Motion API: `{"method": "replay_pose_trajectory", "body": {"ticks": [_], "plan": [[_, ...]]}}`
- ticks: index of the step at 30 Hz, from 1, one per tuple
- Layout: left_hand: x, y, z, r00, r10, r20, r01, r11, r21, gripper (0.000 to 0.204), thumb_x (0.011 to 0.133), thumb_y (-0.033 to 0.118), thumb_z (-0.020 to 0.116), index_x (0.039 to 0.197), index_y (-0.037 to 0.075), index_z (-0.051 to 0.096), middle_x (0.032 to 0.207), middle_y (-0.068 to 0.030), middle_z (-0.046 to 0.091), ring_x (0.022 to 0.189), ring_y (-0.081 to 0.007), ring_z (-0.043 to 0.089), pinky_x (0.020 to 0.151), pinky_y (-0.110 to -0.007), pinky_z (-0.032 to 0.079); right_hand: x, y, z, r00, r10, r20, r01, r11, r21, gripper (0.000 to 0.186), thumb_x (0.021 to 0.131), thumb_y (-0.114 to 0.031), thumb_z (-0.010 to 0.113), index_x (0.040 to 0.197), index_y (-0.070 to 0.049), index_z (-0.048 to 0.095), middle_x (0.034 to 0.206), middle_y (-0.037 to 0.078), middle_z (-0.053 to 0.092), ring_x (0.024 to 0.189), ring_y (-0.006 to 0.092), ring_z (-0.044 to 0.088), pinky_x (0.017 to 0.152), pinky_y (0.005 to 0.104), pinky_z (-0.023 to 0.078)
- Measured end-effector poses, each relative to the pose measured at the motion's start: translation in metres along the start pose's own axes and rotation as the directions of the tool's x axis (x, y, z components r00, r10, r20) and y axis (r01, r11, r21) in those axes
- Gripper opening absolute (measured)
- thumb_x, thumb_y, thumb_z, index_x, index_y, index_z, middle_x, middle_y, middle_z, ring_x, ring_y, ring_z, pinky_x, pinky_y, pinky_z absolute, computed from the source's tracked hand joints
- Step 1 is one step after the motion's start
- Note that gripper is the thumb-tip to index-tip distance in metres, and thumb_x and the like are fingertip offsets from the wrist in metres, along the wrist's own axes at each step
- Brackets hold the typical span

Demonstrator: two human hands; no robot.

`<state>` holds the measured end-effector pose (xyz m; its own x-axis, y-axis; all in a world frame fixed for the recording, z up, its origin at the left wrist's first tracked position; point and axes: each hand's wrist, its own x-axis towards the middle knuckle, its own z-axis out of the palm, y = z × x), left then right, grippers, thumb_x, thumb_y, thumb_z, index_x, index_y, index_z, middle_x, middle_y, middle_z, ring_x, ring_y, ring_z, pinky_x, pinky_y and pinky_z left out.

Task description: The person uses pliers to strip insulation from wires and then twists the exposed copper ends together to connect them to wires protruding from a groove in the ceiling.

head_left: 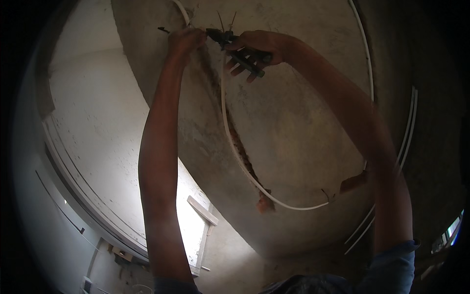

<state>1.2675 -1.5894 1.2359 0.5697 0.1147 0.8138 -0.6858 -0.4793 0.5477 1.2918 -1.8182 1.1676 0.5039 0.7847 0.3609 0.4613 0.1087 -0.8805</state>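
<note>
My right hand [267, 44] grips dark-handled pliers [247, 62], its fingers partly spread around the handles. The pliers' jaws point left toward my left hand [188, 41], which is closed high on the wall. A thin dark piece [163, 30] sticks out on the left side of that fist; the rest of what it holds is hidden. Just above it, a white conduit [181, 11] comes down from the upper edge. Two thin wires [226, 22] stand up beside the pliers. From below the pliers, a second white conduit [226, 117] hangs in a long curve.
A rough groove [240, 149] is cut into the grey plaster wall [298, 132]. The hanging conduit's lower end lies near a brick-coloured opening [353, 182]. More white pipes [408, 127] run at the right. A pale, brightly lit surface [98, 98] with a wooden piece [202, 210] lies left.
</note>
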Motion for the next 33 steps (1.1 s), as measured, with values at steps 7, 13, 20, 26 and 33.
{"method": "replay_pose_trajectory", "body": {"ticks": [7,13,20,26,33], "plan": [[-0.001,-0.012,-0.011,0.997,0.068,0.037,-0.071,0.993,0.090,0.026,0.085,0.018,0.071,0.095,-0.006,0.068,0.087,-0.0097,0.068,0.078,-0.0161,0.064,0.071,-0.027,0.051,0.013,-0.012,-0.004,0.993,0.001,0.122,0.009,0.997,-0.076,0.037,0.095,-0.030,0.054,0.112,0.003,0.048,0.086,0.012,0.061,0.073,0.0214,0.063,0.061,0.0369,0.054],[0.000,-0.019,-0.007,0.985,0.139,0.100,-0.146,0.987,0.066,0.029,0.087,0.019,0.068,0.102,-0.006,0.067,0.095,-0.0100,0.069,0.086,-0.0168,0.065,0.080,-0.028,0.052,0.036,0.041,0.029,0.975,-0.167,-0.144,0.179,0.981,0.073,0.026,0.094,-0.024,0.055,0.104,-0.001,0.049,0.076,0.006,0.054,0.062,0.0133,0.054,0.054,0.0298,0.049],[0.006,-0.021,-0.011,0.992,0.097,0.083,-0.105,0.990,0.097,0.029,0.088,0.015,0.066,0.108,-0.007,0.065,0.095,-0.0112,0.069,0.089,-0.0181,0.066,0.079,-0.027,0.053,0.035,0.049,0.035,0.980,-0.145,-0.138,0.161,0.981,0.112,0.034,0.093,-0.026,0.056,0.113,0.000,0.048,0.087,0.012,0.060,0.076,0.0201,0.063,0.062,0.0361,0.054],[0.004,-0.025,-0.020,0.994,0.089,0.066,-0.094,0.992,0.086,0.030,0.088,0.016,0.067,0.106,-0.007,0.065,0.094,-0.0099,0.068,0.087,-0.0170,0.065,0.078,-0.027,0.053,0.015,0.020,0.013,0.999,-0.043,0.026,0.041,0.996,0.080,0.044,0.091,-0.028,0.058,0.124,-0.001,0.046,0.108,0.020,0.064,0.099,0.0306,0.066,0.079,0.0502,0.056],[0.003,-0.024,-0.031,0.989,0.126,0.073,-0.137,0.977,0.164,0.026,0.083,0.016,0.070,0.097,-0.006,0.069,0.089,-0.0089,0.069,0.080,-0.0149,0.064,0.075,-0.027,0.051,0.012,0.008,-0.001,1.000,-0.016,-0.012,0.012,0.962,-0.272,0.043,0.092,-0.032,0.055,0.123,-0.003,0.050,0.112,0.018,0.064,0.101,0.0296,0.065,0.078,0.0470,0.058]]}}
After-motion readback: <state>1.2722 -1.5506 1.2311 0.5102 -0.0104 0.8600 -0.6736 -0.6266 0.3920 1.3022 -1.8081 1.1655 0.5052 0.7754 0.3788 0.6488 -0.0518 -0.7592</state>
